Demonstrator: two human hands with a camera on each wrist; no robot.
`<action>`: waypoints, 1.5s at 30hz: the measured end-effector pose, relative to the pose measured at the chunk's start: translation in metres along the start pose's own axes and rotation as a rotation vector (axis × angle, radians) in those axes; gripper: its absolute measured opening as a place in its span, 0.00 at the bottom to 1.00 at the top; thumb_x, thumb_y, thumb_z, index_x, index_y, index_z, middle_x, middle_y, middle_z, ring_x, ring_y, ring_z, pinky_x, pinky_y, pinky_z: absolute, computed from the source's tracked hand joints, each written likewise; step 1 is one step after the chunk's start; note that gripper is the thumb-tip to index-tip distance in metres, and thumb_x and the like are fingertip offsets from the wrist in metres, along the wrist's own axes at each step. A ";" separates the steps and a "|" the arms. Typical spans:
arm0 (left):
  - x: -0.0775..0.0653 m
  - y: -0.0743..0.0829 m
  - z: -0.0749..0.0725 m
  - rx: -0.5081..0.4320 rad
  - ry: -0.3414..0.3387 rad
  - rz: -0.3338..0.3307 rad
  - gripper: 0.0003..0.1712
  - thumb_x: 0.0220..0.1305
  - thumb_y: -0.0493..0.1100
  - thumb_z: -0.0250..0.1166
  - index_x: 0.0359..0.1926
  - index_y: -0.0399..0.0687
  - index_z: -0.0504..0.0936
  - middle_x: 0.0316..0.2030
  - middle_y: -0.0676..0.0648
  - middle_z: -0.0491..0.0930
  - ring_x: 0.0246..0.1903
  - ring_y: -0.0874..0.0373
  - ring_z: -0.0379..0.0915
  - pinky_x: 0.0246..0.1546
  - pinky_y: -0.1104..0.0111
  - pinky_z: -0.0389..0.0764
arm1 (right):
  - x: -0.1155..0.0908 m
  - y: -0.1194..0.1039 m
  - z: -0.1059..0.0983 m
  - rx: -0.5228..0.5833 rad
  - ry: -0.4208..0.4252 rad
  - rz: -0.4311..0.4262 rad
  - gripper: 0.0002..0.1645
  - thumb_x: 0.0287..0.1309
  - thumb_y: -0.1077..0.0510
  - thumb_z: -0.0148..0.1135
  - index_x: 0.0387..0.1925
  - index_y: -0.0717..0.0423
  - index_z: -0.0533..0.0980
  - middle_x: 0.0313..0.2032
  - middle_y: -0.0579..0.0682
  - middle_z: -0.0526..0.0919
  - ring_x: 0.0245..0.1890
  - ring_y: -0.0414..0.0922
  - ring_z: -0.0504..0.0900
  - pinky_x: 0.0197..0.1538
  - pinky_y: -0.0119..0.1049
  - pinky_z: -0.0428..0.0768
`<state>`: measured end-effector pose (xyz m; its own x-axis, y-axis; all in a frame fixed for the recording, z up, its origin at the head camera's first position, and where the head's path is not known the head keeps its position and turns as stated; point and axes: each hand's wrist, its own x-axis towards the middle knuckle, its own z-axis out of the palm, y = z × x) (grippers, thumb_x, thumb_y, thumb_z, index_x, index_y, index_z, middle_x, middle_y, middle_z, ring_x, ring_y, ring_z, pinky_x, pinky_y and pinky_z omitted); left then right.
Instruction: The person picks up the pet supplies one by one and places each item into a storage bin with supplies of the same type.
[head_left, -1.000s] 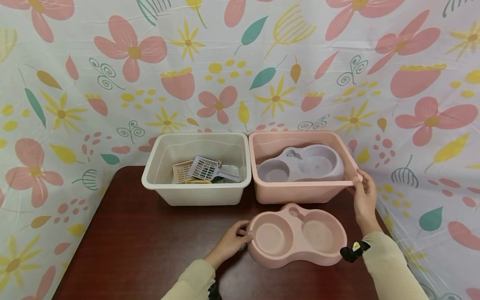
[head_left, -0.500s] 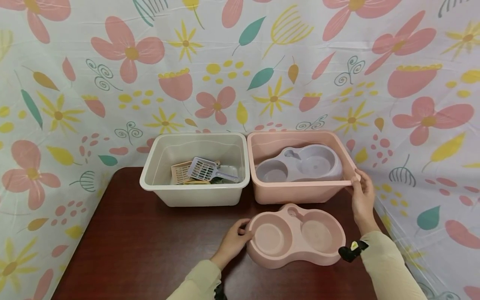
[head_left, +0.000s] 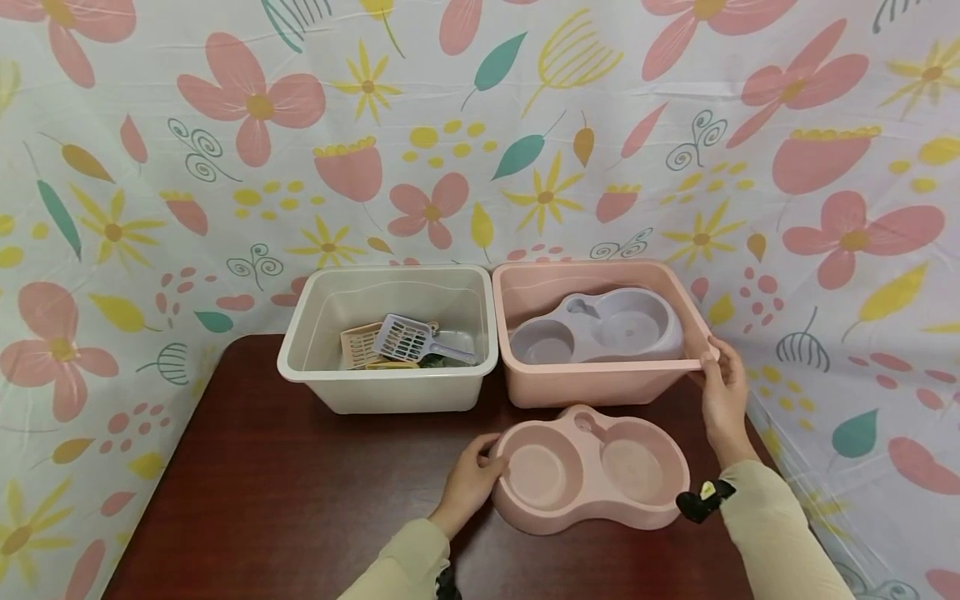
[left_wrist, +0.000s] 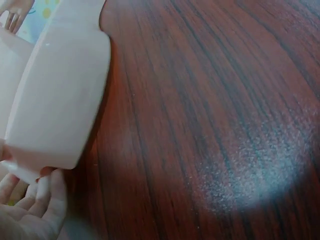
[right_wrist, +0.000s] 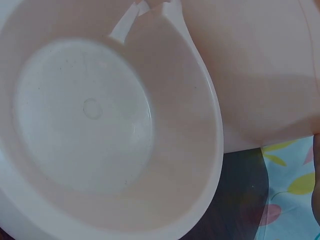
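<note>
In the head view a pink double pet bowl [head_left: 592, 521] lies on the table in front of the bins. My left hand [head_left: 468, 482] grips its left end, thumb at the rim. In the left wrist view the fingertips [left_wrist: 56, 182] reach to a notch at the bowl's lower edge. My right hand [head_left: 726, 404] holds the front right corner of a pink bin [head_left: 592, 387], thumb outside the rim. Inside that bin sits a lilac double pet bowl [head_left: 598, 327], tilted. The right wrist view is mostly filled by one round hollow of the pink bowl [right_wrist: 165, 210].
A cream bin [head_left: 397, 392] stands left of the pink one, rims side by side. It holds a lilac slotted litter scoop [head_left: 408, 337], a beige slotted scoop [head_left: 358, 348] and other small items. A floral cloth [head_left: 420, 125] hangs behind the dark wooden table [head_left: 285, 492].
My left wrist and forearm have shifted slightly to the right, with the hand still at the bowl's left end. The right hand keeps its hold on the bin corner. The head view has shifted a little.
</note>
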<state>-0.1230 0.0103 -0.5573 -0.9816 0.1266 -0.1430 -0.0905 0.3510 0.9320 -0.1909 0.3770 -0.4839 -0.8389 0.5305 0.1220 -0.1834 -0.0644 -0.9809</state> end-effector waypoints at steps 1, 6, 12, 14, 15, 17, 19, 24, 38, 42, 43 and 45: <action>0.000 0.000 0.001 0.004 0.012 0.007 0.25 0.64 0.42 0.65 0.62 0.45 0.78 0.26 0.50 0.77 0.26 0.61 0.72 0.25 0.68 0.73 | 0.001 0.002 -0.001 0.000 0.002 0.001 0.20 0.71 0.63 0.53 0.62 0.57 0.73 0.48 0.50 0.73 0.45 0.40 0.74 0.44 0.24 0.79; 0.003 -0.003 0.001 0.016 0.080 0.029 0.23 0.62 0.41 0.65 0.59 0.47 0.80 0.26 0.50 0.78 0.26 0.62 0.72 0.26 0.69 0.74 | 0.007 0.011 -0.005 -0.004 0.008 0.014 0.20 0.71 0.63 0.53 0.62 0.55 0.73 0.49 0.49 0.72 0.46 0.40 0.74 0.44 0.23 0.78; 0.002 -0.001 -0.009 0.014 0.104 0.040 0.22 0.61 0.40 0.64 0.58 0.48 0.81 0.26 0.51 0.80 0.26 0.63 0.74 0.26 0.69 0.76 | 0.007 0.009 -0.006 -0.036 0.003 0.038 0.21 0.72 0.61 0.53 0.63 0.54 0.72 0.48 0.47 0.72 0.46 0.38 0.73 0.45 0.22 0.77; 0.000 0.000 -0.014 0.013 0.104 0.048 0.22 0.62 0.40 0.64 0.58 0.49 0.81 0.26 0.51 0.81 0.26 0.63 0.75 0.26 0.70 0.76 | 0.006 0.006 -0.005 -0.048 0.000 0.039 0.21 0.72 0.61 0.52 0.63 0.54 0.72 0.48 0.47 0.72 0.46 0.38 0.73 0.46 0.22 0.77; -0.001 0.001 -0.017 0.017 0.104 0.050 0.22 0.62 0.40 0.64 0.58 0.49 0.81 0.26 0.51 0.81 0.26 0.64 0.75 0.26 0.70 0.77 | 0.005 0.005 -0.005 -0.052 -0.001 0.038 0.20 0.72 0.61 0.53 0.63 0.54 0.72 0.48 0.47 0.72 0.46 0.38 0.73 0.46 0.22 0.77; -0.004 0.003 -0.023 0.017 0.108 0.058 0.21 0.62 0.40 0.64 0.57 0.49 0.82 0.27 0.51 0.82 0.26 0.64 0.76 0.26 0.70 0.77 | 0.003 0.001 -0.004 -0.055 -0.007 0.034 0.21 0.72 0.62 0.52 0.63 0.54 0.72 0.48 0.47 0.72 0.46 0.38 0.73 0.45 0.22 0.77; -0.006 0.005 -0.029 0.016 0.112 0.058 0.21 0.62 0.40 0.64 0.57 0.49 0.82 0.27 0.51 0.82 0.25 0.64 0.76 0.26 0.70 0.77 | 0.001 -0.002 -0.002 -0.056 -0.014 0.028 0.21 0.72 0.62 0.52 0.63 0.55 0.72 0.48 0.48 0.72 0.46 0.38 0.73 0.45 0.22 0.78; -0.009 0.007 -0.041 -0.014 0.116 0.069 0.21 0.62 0.39 0.63 0.57 0.47 0.81 0.26 0.50 0.81 0.24 0.63 0.75 0.24 0.70 0.77 | -0.003 -0.007 0.000 -0.046 -0.029 0.020 0.21 0.72 0.62 0.52 0.63 0.56 0.72 0.49 0.49 0.72 0.45 0.39 0.75 0.45 0.23 0.78; -0.017 0.010 -0.070 -0.099 0.085 -0.006 0.22 0.64 0.40 0.63 0.60 0.52 0.80 0.31 0.46 0.84 0.19 0.60 0.75 0.16 0.58 0.79 | -0.003 -0.008 0.001 -0.006 -0.010 0.032 0.20 0.71 0.63 0.54 0.62 0.56 0.73 0.48 0.50 0.74 0.43 0.39 0.75 0.45 0.24 0.79; -0.019 0.014 -0.075 -0.084 0.099 0.009 0.22 0.64 0.39 0.64 0.59 0.53 0.81 0.31 0.47 0.85 0.23 0.60 0.77 0.20 0.64 0.79 | -0.003 -0.008 0.001 0.004 -0.009 0.024 0.20 0.71 0.62 0.54 0.62 0.56 0.73 0.49 0.50 0.74 0.44 0.39 0.76 0.45 0.24 0.79; -0.019 0.015 -0.076 -0.080 0.106 0.016 0.22 0.63 0.39 0.64 0.59 0.53 0.81 0.30 0.47 0.85 0.24 0.61 0.77 0.22 0.66 0.78 | -0.003 -0.008 0.002 0.007 -0.008 0.022 0.20 0.71 0.63 0.54 0.62 0.57 0.73 0.50 0.50 0.74 0.44 0.40 0.76 0.45 0.24 0.79; -0.020 0.016 -0.078 -0.082 0.115 0.031 0.22 0.62 0.38 0.64 0.58 0.52 0.81 0.30 0.47 0.84 0.25 0.61 0.76 0.25 0.70 0.76 | -0.003 -0.007 0.001 0.012 -0.007 0.016 0.20 0.70 0.63 0.54 0.62 0.57 0.73 0.50 0.50 0.75 0.44 0.40 0.76 0.45 0.25 0.79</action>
<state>-0.1177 -0.0594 -0.5133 -0.9965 0.0270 -0.0791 -0.0689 0.2708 0.9602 -0.1880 0.3749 -0.4771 -0.8452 0.5235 0.1074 -0.1758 -0.0827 -0.9809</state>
